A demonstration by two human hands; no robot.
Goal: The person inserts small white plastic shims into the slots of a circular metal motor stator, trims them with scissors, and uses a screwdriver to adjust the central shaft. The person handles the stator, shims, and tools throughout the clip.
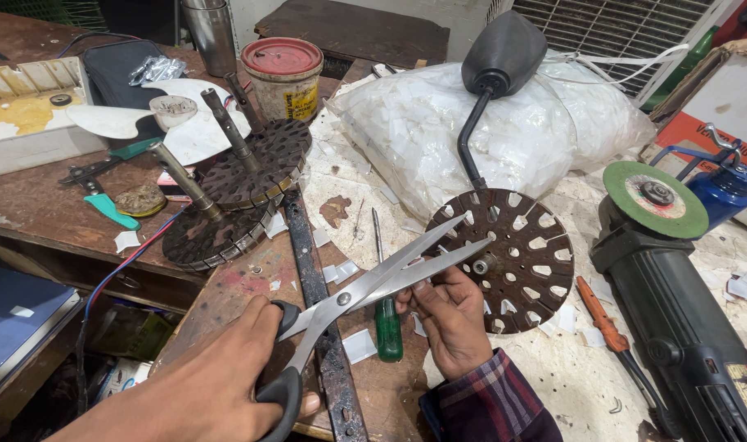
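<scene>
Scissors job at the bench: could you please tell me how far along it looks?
Done: white cut scraps lie scattered on the bench. In hand: the left hand grips the open scissors; the right hand pinches at the blades, its contents too small to tell. Left: the slotted discs with shafts sit untouched.

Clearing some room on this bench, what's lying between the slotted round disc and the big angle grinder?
An orange-handled screwdriver and white scraps lie between the slotted disc and the angle grinder, seen in the head view.

angle grinder (688, 327): body cut off, lower right corner | left hand (218, 376): wrist cut, bottom edge | green screwdriver (387, 327): shaft partly behind scissors (365, 290)
</scene>
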